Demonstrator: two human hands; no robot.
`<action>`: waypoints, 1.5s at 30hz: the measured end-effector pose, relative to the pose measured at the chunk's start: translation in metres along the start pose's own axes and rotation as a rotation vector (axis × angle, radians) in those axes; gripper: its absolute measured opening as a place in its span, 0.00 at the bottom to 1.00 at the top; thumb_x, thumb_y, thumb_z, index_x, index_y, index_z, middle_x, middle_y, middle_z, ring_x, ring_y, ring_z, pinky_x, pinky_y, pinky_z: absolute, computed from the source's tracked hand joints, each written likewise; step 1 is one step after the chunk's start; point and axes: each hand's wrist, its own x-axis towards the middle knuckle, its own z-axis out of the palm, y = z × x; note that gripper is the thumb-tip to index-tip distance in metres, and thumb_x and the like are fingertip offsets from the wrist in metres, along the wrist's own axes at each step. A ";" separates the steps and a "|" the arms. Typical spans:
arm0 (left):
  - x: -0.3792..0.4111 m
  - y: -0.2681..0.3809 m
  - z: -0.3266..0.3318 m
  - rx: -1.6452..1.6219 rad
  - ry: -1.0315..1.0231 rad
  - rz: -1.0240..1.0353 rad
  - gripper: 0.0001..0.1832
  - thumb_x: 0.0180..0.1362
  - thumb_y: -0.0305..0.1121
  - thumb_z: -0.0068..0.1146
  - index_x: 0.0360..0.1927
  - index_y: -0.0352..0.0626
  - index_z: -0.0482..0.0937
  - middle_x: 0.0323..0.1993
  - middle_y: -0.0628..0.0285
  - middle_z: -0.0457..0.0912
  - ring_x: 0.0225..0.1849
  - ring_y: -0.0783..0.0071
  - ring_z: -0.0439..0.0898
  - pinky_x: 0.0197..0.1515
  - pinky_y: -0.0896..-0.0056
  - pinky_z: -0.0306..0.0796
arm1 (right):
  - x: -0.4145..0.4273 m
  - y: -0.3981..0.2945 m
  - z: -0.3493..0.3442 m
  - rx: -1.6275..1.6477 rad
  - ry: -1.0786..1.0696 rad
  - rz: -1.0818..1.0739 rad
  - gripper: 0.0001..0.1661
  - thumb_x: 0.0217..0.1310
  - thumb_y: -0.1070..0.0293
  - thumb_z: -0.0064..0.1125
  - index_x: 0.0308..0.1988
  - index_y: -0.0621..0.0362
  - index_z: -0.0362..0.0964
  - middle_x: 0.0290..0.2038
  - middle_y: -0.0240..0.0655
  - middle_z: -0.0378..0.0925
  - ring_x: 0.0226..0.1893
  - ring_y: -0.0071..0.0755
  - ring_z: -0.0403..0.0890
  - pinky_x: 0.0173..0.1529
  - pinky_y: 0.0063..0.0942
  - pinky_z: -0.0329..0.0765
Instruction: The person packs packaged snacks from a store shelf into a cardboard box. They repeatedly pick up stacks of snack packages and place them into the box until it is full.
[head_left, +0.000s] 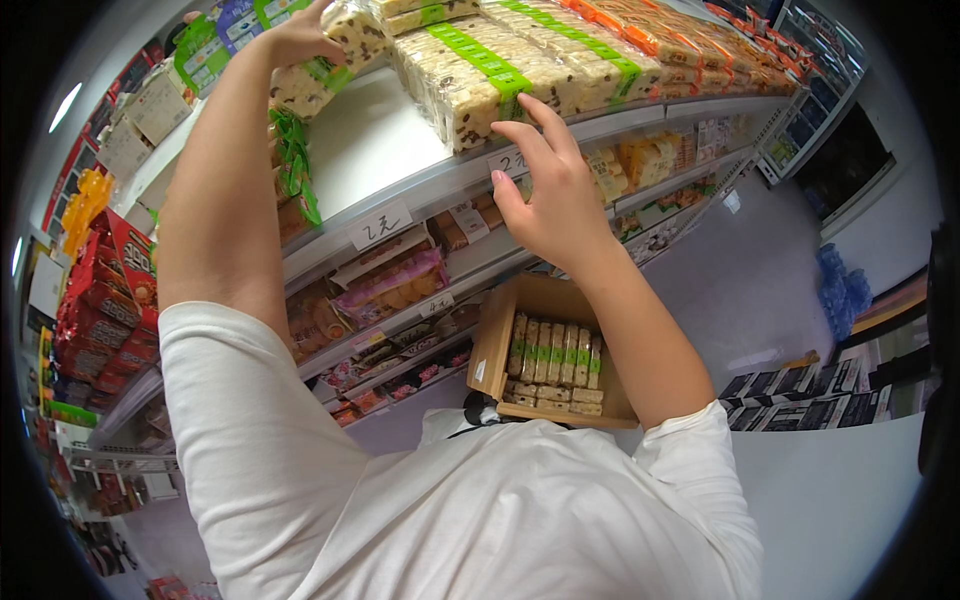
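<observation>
At the upper left my left hand (309, 36) is on a tilted block of wrapped puffed-grain snack bars (298, 91) with a green band; the frame edge cuts off part of this grip. My right hand (551, 187) is spread in front of the shelf, holding nothing. Its fingertips are at the front of a neat row of similar snack bars (465, 82), by their green band. Bare white shelf surface (367, 120) shows between the block and the row. Below my right forearm, an open cardboard box (491, 341) holds more green-banded bars (555, 352).
Orange-banded bars (675, 45) fill the shelf's right end. Handwritten price cards (380, 224) line the shelf edge, with packaged pastries (397, 281) on lower tiers. Red snack packs (105, 307) stand at left. Blue plastic-wrapped bottles (840, 289) and black-and-white cartons (810, 394) are at right.
</observation>
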 end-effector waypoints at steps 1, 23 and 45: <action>-0.012 0.017 -0.010 -0.040 -0.049 -0.066 0.75 0.39 0.41 0.84 0.84 0.54 0.37 0.83 0.48 0.46 0.81 0.50 0.53 0.78 0.51 0.60 | -0.002 0.002 0.000 -0.006 -0.001 0.003 0.27 0.59 0.70 0.63 0.58 0.61 0.72 0.68 0.61 0.64 0.67 0.69 0.67 0.68 0.54 0.71; -0.236 0.221 0.162 -1.363 0.171 0.382 0.66 0.38 0.29 0.77 0.81 0.43 0.45 0.67 0.49 0.69 0.67 0.54 0.74 0.68 0.53 0.72 | -0.072 -0.014 -0.044 0.646 0.083 0.030 0.73 0.52 0.55 0.78 0.79 0.62 0.32 0.78 0.50 0.45 0.78 0.49 0.51 0.77 0.45 0.54; -0.321 0.249 0.349 -1.712 -0.531 -0.336 0.48 0.54 0.19 0.71 0.74 0.40 0.55 0.63 0.55 0.74 0.64 0.67 0.75 0.66 0.62 0.72 | -0.307 0.013 -0.047 1.508 0.391 1.271 0.33 0.68 0.68 0.47 0.70 0.61 0.57 0.67 0.44 0.68 0.66 0.42 0.72 0.71 0.41 0.69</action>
